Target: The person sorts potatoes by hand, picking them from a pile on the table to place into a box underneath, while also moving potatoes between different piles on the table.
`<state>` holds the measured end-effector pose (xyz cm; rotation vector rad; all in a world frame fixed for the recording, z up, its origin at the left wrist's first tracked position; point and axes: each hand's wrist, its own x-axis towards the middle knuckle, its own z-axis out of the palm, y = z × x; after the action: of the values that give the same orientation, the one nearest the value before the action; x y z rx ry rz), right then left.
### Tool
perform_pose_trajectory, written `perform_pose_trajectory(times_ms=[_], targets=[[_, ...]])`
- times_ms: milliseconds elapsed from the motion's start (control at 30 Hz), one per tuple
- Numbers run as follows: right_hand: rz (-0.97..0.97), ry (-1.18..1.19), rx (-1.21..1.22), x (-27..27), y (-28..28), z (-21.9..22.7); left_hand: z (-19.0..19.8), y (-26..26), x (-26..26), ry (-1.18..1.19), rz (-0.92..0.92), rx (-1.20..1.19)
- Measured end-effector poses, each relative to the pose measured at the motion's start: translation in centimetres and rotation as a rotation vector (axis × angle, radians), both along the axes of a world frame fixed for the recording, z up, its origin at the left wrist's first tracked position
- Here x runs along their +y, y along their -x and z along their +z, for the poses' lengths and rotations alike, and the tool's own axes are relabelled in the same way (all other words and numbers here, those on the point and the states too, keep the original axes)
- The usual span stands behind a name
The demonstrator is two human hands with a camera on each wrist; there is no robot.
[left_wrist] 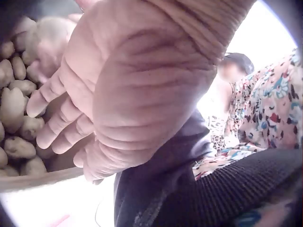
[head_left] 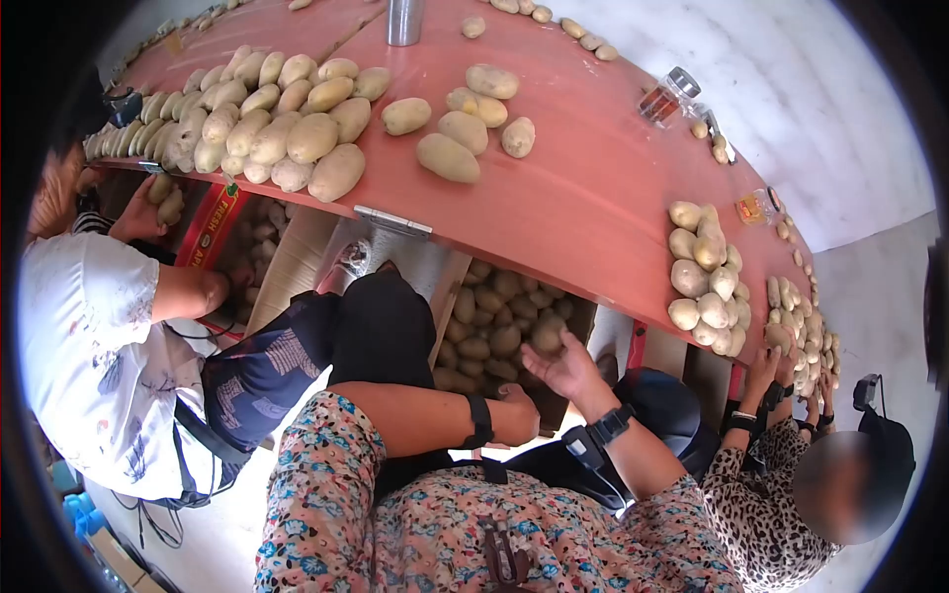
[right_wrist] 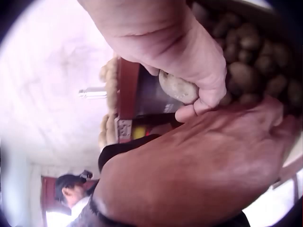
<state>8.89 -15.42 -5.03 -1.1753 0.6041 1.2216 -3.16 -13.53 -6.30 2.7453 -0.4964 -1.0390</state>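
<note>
My right hand (head_left: pixel 571 376) holds a potato (head_left: pixel 546 335) over a box of potatoes (head_left: pixel 506 342). Seen from the right wrist, that hand (right_wrist: pixel 165 38) has thumb and fingers round a pale potato (right_wrist: pixel 177 87). My left hand (head_left: pixel 516 415) is beside the box's near edge, close to the right hand. The left wrist view shows its palm (left_wrist: pixel 128 94) with loosely bent fingers and nothing in them; a blurred potato (left_wrist: pixel 52 35) is behind it. The back of the left hand (right_wrist: pixel 199 165) crosses the right wrist view.
A red table (head_left: pixel 563 178) carries potato piles (head_left: pixel 311 136), a metal cup (head_left: pixel 403 22) and jars (head_left: pixel 669 96). A person in white (head_left: pixel 89 306) sits at left, another in leopard print (head_left: pixel 766 494) at right. A cardboard box (head_left: pixel 297 255) stands under the table.
</note>
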Motion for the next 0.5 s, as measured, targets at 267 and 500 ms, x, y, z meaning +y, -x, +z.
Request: perform_pose_trajectory(times_ms=[267,500], targets=[[0.911,-0.338,-0.529,3.7,1.2,10.4,0.9,-1.1,0.4,-0.106,0.018,0.041],[0.965,-0.359,-1.179,13.1,0.1,16.2,0.8,-0.9,2.0,-0.068,0.074,-0.127]])
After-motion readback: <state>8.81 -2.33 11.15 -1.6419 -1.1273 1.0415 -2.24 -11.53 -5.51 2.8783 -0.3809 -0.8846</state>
